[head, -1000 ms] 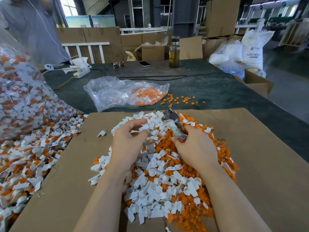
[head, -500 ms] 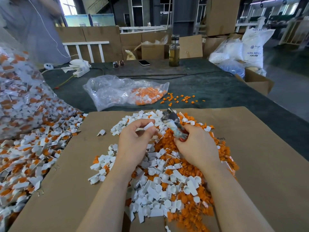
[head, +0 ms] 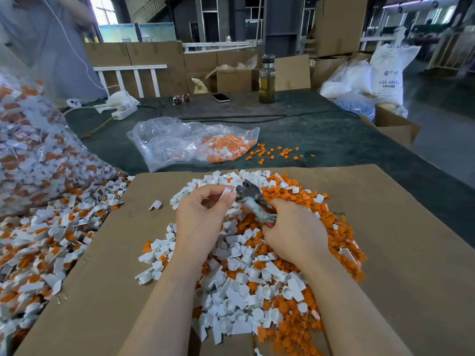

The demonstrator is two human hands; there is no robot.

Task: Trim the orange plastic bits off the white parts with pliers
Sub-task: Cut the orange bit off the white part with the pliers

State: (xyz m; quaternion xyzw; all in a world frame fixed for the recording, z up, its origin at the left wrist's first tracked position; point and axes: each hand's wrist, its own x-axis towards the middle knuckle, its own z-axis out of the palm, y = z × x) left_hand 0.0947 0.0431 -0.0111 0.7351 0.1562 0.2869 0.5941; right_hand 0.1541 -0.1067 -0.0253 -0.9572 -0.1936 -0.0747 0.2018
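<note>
While my left hand (head: 203, 217) pinches a white part (head: 226, 194) between thumb and fingertips, its grip brings the piece right against the head of the pliers (head: 250, 199). My right hand (head: 293, 229) is clenched around the handles, which its palm mostly hides; whether the jaws bite the part I cannot tell. Both hands hover over a mixed pile of white parts (head: 239, 286) and orange bits (head: 290, 194) on cardboard (head: 401, 253). At far left, a clear bag (head: 28, 150) of untrimmed pieces, seemingly, is cut off.
</note>
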